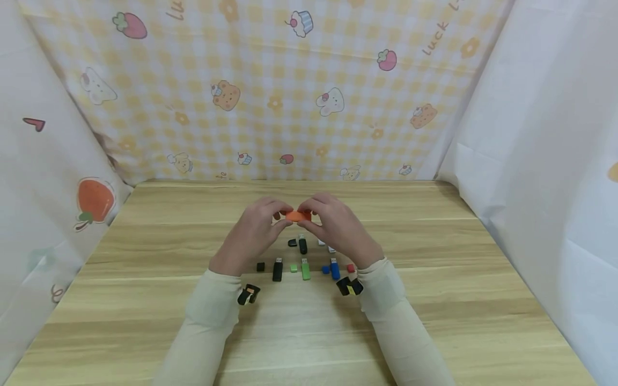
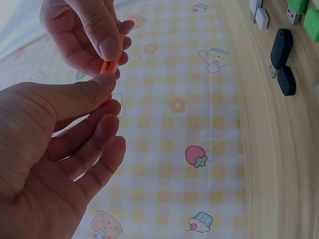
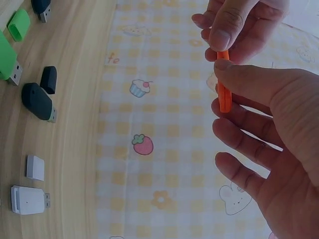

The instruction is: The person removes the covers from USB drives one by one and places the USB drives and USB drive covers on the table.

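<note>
Over the far part of the table, an orange USB stick (image 1: 298,216) is held up between both hands. My left hand (image 1: 251,230) pinches one end with thumb and index finger, its other fingers loosely bent in the left wrist view. At the opposite end, my right hand (image 1: 340,228) pinches the stick between thumb and fingertips. The right wrist view shows the stick's narrow edge (image 3: 225,99) with a groove along it. No metal plug shows on it; fingertips cover parts of its length.
On the wooden table (image 1: 145,252) lie uncapped USB sticks beside their caps: black (image 1: 277,269), green (image 1: 306,269), blue (image 1: 335,269), dark rounded (image 1: 302,245) and white (image 3: 29,200). A red piece (image 1: 351,267) lies by the right wrist. A checked cloth (image 1: 275,128) hangs behind.
</note>
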The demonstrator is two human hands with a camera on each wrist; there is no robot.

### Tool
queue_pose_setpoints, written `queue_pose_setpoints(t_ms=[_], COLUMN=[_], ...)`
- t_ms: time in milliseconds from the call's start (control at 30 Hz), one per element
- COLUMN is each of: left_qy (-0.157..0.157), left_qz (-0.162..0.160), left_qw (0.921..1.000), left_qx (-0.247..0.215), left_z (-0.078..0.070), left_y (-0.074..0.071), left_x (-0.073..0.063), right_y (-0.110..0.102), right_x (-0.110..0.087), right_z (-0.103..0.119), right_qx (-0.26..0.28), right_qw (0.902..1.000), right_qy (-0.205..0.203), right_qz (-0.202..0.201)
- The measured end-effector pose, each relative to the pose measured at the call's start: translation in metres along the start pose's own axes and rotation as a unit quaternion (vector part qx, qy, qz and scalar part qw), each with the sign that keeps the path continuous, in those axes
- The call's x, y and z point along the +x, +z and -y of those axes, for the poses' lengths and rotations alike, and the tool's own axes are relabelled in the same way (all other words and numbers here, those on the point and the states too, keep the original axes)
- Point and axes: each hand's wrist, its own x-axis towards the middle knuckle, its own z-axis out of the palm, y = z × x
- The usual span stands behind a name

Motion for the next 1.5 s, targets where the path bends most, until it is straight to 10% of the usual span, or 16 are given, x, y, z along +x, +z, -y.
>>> queue_pose_setpoints(t_ms=[500,1500], left_qy=[0.039,0.008], left_qz=[-0.023,-0.009], left_qw=[0.9988,0.9987], left_qx=[-0.019,-0.049], left_z=[0.001,0.0], left_y=[0.004,0.0], left_x=[-0.002,-0.004], right_y=[-0.005,-0.005], right_x=[-0.004,-0.001], right_z=[-0.01,-0.012], right_qx=[0.007,0.035], right_qw=[0.9997,0.9986], right_qy=[-0.022,-0.039], right_qz=[-0.003,0.002])
